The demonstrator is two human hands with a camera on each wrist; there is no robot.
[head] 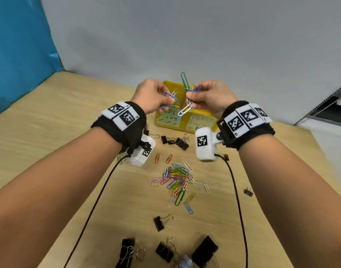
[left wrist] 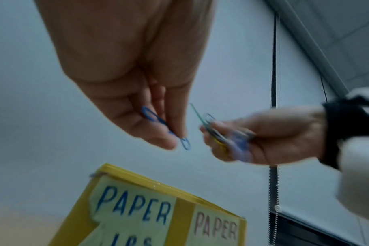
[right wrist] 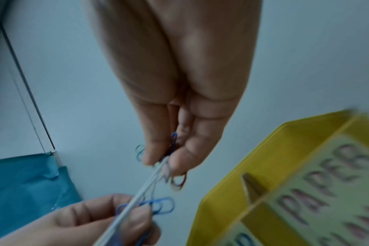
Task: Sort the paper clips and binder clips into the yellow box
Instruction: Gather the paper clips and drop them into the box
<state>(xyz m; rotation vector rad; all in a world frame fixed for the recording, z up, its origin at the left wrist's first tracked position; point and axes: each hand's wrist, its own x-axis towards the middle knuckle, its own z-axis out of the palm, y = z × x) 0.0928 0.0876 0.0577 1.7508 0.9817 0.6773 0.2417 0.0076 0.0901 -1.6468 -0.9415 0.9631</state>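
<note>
Both hands were above the yellow box (head: 166,123). The left hand (head: 153,95) pinched blue paper clips (head: 170,94); the right hand (head: 212,96) pinched a mixed bunch (head: 189,88). Next, they probably needed dropping into the left part, marked for paper clips.

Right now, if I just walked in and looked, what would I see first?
First you'd see two hands raised above a yellow box at the far side of the wooden table: the left hand pinches blue paper clips, and the right hand holds a colourful bunch of paper clips. Next, a bright pile of paper clips lies on the table nearer you, with black binder clips scattered around.
</note>
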